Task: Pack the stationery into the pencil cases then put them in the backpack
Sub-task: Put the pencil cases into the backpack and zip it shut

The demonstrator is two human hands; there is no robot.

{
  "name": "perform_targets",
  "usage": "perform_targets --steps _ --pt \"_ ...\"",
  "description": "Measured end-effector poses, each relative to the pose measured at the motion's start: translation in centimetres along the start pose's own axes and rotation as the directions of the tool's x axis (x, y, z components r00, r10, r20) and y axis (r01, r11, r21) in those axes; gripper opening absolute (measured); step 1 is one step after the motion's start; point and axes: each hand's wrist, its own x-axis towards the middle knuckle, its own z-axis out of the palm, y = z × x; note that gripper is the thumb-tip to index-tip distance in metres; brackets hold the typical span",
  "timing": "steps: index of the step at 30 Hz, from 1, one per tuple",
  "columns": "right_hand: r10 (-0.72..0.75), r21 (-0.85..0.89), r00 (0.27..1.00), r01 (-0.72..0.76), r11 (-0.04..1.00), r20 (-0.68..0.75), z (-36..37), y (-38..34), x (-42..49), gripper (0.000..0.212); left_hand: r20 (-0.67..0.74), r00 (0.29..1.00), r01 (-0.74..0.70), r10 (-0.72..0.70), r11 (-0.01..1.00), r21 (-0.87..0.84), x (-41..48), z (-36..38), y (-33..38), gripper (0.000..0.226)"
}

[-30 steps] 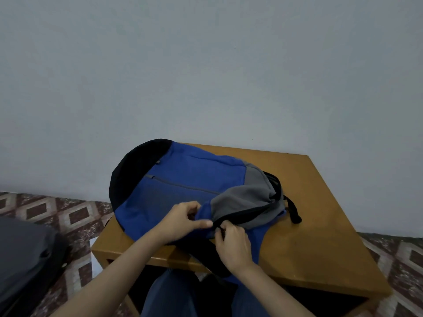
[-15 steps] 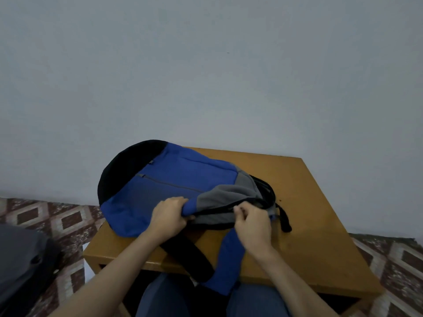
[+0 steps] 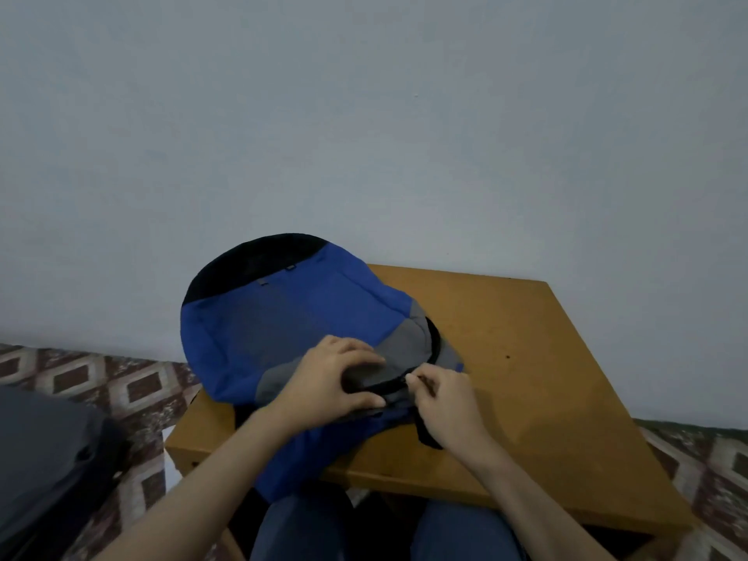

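Your backpack lies flat on the table, open end toward your right. Your left hand has fingers and thumb curled round the grey flap, I'd guess to hold the fabric taut so the zip runs clean. Your right hand pinches something tiny on the black zip line (probably the zip puller, but it's buried in your fingertips). No pencil cases or stationery in view, so can't say if they're inside. The dark lump on the floor at left is cut off.
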Motion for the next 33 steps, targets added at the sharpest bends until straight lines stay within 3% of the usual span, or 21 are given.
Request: perform_targets --steps 2,4,9,13,15,20,23,25,33 --pt "-0.043 0.015 0.998 0.042 0.999 0.049 0.0 -0.5 -0.4 0.028 -0.032 0.996 -0.079 0.08 0.996 0.044 0.5 1.1 2.0 0.047" --pt "-0.057 0.013 0.996 0.056 0.998 0.071 -0.1 -0.3 -0.6 0.024 -0.035 0.999 -0.023 0.027 0.996 0.091 0.7 1.5 2.9 0.031" --pt "-0.021 -0.058 0.999 0.023 0.998 0.036 -0.1 0.4 0.2 0.02 -0.013 0.998 0.056 -0.056 0.997 0.061 -0.2 0.6 2.9 0.023" --pt "0.206 -0.186 0.967 -0.233 0.955 -0.151 -1.1 2.8 2.9 0.023 0.125 0.988 0.09 -0.089 0.996 0.0 -1.6 -1.0 1.8 0.023" --pt "0.266 -0.2 0.951 -0.295 0.934 -0.157 -1.6 4.1 3.5 0.025 0.194 0.976 0.098 -0.094 0.995 -0.013 -2.2 -1.2 1.2 0.026" --pt "0.116 -0.14 0.992 -0.122 0.983 -0.047 -0.7 3.1 3.0 0.025 0.204 0.974 0.116 -0.094 0.988 -0.098 -2.3 -0.4 1.6 0.023" --pt "0.013 -0.088 1.0 -0.01 0.996 0.028 -0.6 2.0 2.2 0.025 0.195 0.974 0.111 -0.113 0.994 0.021 -0.9 1.1 3.4 0.041" --pt "-0.029 -0.06 0.998 0.032 0.998 0.061 -0.6 1.6 1.6 0.024 0.2 0.973 0.108 -0.118 0.992 0.06 -0.1 2.7 4.5 0.032" --pt "0.059 -0.193 0.998 -0.064 0.979 -0.029 -1.2 2.5 2.5 0.022 0.179 0.975 0.163 -0.133 0.972 -0.167 -0.1 2.6 4.7 0.024"
